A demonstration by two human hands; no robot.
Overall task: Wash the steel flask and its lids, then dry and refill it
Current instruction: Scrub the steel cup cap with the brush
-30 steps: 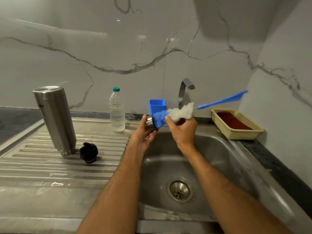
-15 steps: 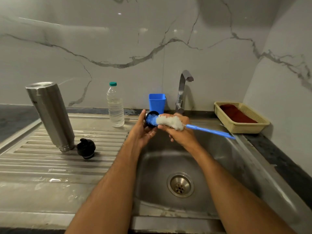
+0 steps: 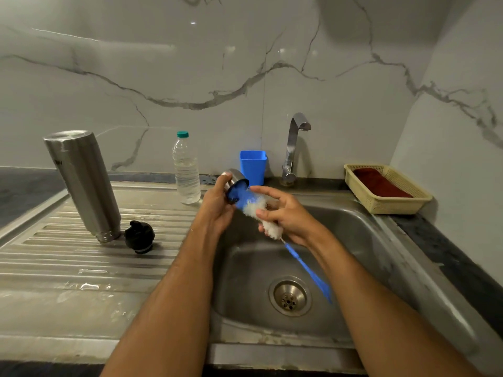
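2 hands work over the sink (image 3: pixel 362 270), which I judge is where drips and suds should fall. I see the steel flask (image 3: pixel 81 183) standing mouth-down on the ribbed surface (image 3: pixel 54 268) at the left, tilted in this wide view, probably so it drains; the water bottle (image 3: pixel 186 170) behind it looks ready for the refill. I hold the brush (image 3: pixel 261 213) in my right hand (image 3: pixel 285 216), fingers curled around its white bristles, the index stretched out, handle trailing toward the drain. My left hand (image 3: pixel 217 210) grips the steel cap (image 3: pixel 235 183), fingers wrapped round it, open side facing the blue bristle tip so it reaches inside. The black stopper (image 3: pixel 139 236) waits beside the flask's base.
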